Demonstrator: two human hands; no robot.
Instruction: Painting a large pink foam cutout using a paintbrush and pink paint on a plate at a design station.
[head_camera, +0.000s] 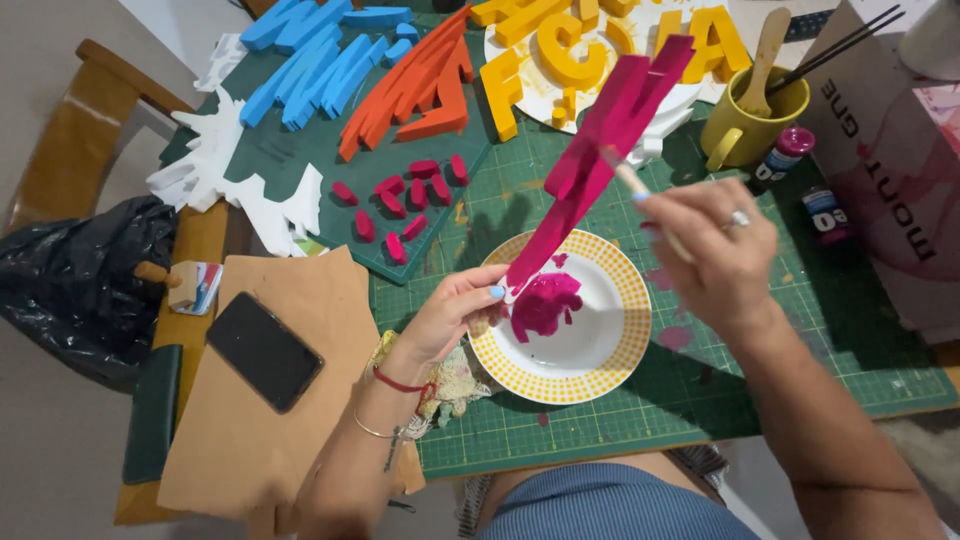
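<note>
My left hand (452, 312) pinches the lower end of a long foam shape painted magenta (597, 150), holding it slanted above a white plate with a yellow dotted rim (628, 330). A pool of magenta paint (545, 303) lies on the plate. My right hand (712, 248) grips a thin brush (628, 180) whose tip rests against the middle of the foam shape.
A green cutting mat (780, 350) covers the table. On it lie blue (310, 60), orange (420, 85) and yellow foam letters (560, 50), small magenta pieces (405, 195), a yellow mug with tools (750, 120) and paint bottles (785, 155). A black phone (264, 351) rests on brown card at left.
</note>
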